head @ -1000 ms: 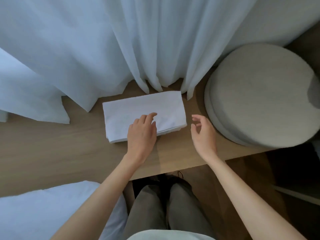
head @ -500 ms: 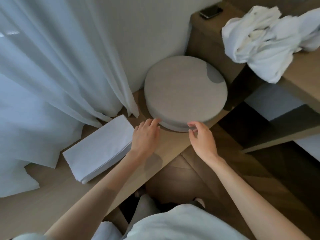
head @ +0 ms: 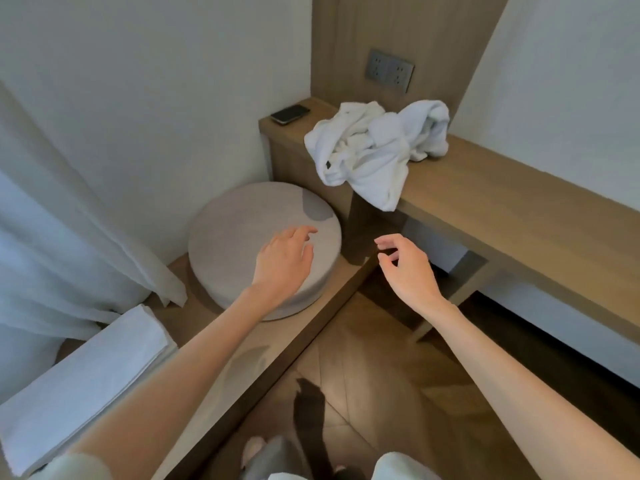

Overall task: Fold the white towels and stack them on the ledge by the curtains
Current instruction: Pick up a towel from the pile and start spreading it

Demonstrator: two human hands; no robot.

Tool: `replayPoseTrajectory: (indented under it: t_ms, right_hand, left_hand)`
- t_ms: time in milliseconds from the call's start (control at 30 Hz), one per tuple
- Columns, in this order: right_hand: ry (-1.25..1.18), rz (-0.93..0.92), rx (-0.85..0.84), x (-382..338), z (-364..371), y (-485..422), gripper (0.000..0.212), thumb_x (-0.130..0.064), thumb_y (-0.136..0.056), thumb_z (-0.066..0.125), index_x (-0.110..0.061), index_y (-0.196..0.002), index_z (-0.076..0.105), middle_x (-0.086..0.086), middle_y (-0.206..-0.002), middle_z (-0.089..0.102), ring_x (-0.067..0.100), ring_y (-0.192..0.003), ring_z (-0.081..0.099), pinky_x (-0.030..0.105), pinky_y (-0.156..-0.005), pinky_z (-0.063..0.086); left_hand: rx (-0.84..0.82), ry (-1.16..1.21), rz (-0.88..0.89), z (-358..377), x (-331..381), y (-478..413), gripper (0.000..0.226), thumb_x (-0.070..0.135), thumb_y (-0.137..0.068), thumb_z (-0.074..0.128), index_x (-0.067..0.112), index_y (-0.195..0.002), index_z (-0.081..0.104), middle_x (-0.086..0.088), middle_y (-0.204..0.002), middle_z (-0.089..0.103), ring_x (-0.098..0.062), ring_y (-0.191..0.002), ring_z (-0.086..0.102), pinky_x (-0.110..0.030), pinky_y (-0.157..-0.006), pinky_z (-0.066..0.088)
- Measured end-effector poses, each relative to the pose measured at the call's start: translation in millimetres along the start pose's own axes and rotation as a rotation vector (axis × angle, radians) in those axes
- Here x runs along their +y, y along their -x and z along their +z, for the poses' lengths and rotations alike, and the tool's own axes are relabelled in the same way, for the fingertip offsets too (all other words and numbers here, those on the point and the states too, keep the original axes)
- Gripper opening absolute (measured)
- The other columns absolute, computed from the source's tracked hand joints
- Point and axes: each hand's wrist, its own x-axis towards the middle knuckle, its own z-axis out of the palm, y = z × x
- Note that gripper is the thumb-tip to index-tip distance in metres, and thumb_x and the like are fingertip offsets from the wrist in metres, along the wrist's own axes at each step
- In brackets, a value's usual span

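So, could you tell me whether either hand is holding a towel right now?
No, the left hand and the right hand both hover empty, apart from the crumpled white towels on the wooden desk.

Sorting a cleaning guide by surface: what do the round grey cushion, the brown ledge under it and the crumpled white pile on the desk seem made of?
Round grey cushion: probably woven fabric over padding; matte, rounded edge.
Brown ledge: wood or wood-look laminate; streaky grain, low sheen.
Crumpled white pile: likely terry towels; fluffy matte surface, soft folds drooping over the brown desk edge.
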Motion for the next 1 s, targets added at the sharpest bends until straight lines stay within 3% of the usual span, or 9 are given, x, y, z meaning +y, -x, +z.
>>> replayPoseTrajectory:
  t_ms: [100,233,300,567,733,1000]
  right_hand:
    - [-0.018,0.007,0.036,9,-41,-27,0.025,-0.020,-0.096,0.052,-0.027,-0.120,0.055,-0.011,-0.118,0.058,0.005,-0.101,0.056,0.021,-0.085,0.046]
    - [-0.044,0.015,0.077,20,-81,-68,0.025,-0.019,-0.097,0.050,-0.024,-0.120,0.055,-0.011,-0.116,0.057,0.002,-0.093,0.053,0.008,-0.071,0.037]
    - [-0.051,0.016,0.101,26,-94,-93,0.025,-0.017,-0.096,0.050,-0.023,-0.120,0.055,-0.011,-0.114,0.056,-0.002,-0.086,0.053,0.009,-0.068,0.038]
    - [-0.033,0.056,0.114,52,-105,-212,0.028,-0.015,-0.095,0.050,-0.018,-0.122,0.056,-0.005,-0.117,0.057,-0.001,-0.083,0.050,0.015,-0.068,0.038]
    - [-0.061,0.052,0.127,57,-101,-283,0.025,-0.015,-0.094,0.051,-0.018,-0.118,0.058,-0.007,-0.112,0.056,-0.003,-0.081,0.049,0.010,-0.063,0.034]
    - [0.117,-0.028,-0.109,85,-57,-375,0.030,-0.016,-0.092,0.055,-0.018,-0.122,0.056,0.002,-0.127,0.054,0.015,-0.107,0.050,0.025,-0.085,0.040]
  left_hand:
    - [0.020,0.028,0.061,-1,33,-38,0.032,0.025,-0.099,0.037,0.025,-0.129,0.050,0.001,-0.120,0.059,-0.018,-0.107,0.056,-0.033,-0.084,0.046]
    - [0.051,0.069,0.107,5,59,-93,0.031,0.027,-0.099,0.039,0.024,-0.128,0.049,0.000,-0.119,0.058,-0.018,-0.106,0.056,-0.037,-0.084,0.050]
    - [0.058,0.097,0.132,13,64,-123,0.030,0.028,-0.100,0.039,0.024,-0.128,0.049,0.001,-0.119,0.059,-0.018,-0.105,0.057,-0.036,-0.083,0.051]
    - [0.038,0.158,0.121,56,52,-255,0.032,0.031,-0.099,0.041,0.023,-0.129,0.049,0.002,-0.120,0.060,-0.014,-0.104,0.058,-0.024,-0.081,0.045]
    - [-0.019,0.158,0.148,76,43,-329,0.035,0.030,-0.098,0.043,0.019,-0.131,0.049,-0.003,-0.124,0.058,-0.019,-0.109,0.056,-0.027,-0.089,0.043]
    - [-0.278,0.151,0.062,132,9,-395,0.044,0.029,-0.097,0.047,0.018,-0.139,0.041,-0.007,-0.132,0.053,-0.024,-0.121,0.047,-0.036,-0.100,0.039]
